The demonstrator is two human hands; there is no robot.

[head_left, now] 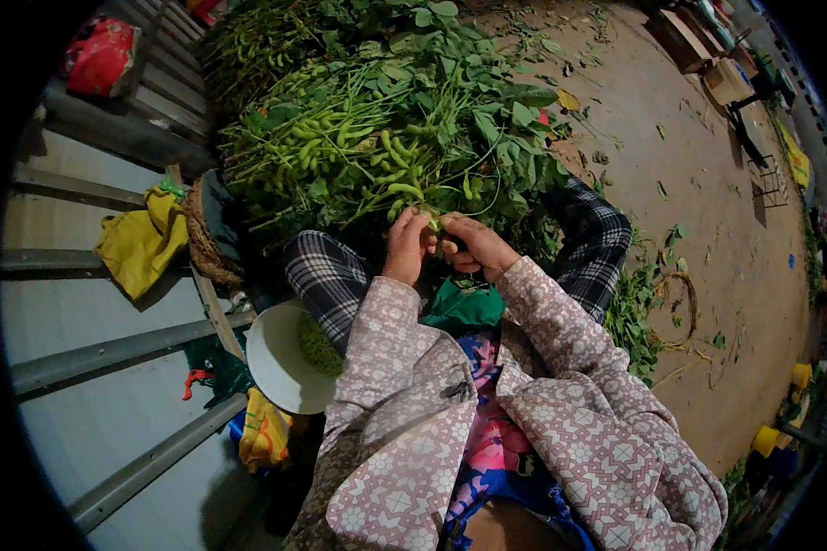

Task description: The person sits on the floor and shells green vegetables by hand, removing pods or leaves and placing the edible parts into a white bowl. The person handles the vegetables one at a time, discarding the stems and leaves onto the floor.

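Observation:
A large heap of cut soybean plants (386, 124) with green pods and leaves lies in front of me, reaching up to my knees. At its near edge my left hand (409, 242) and my right hand (474, 242) meet, thumbs toward each other, gripping a green soybean pod (433, 223) between their fingertips. Other pods (405, 189) hang just beyond my fingers. Below my hands a green cloth or bag (465, 304) lies between my legs. Beside my left thigh stands a white bucket (276, 358) with light green beans (319, 346) inside.
Metal rails (124, 351) run along a pale wall at left, with a yellow cloth (145, 241) near a round woven object (210, 227). Loose plants (630, 324) and a coil of twine (689, 310) lie on the floor to the right. Boxes (727, 81) stand at upper right.

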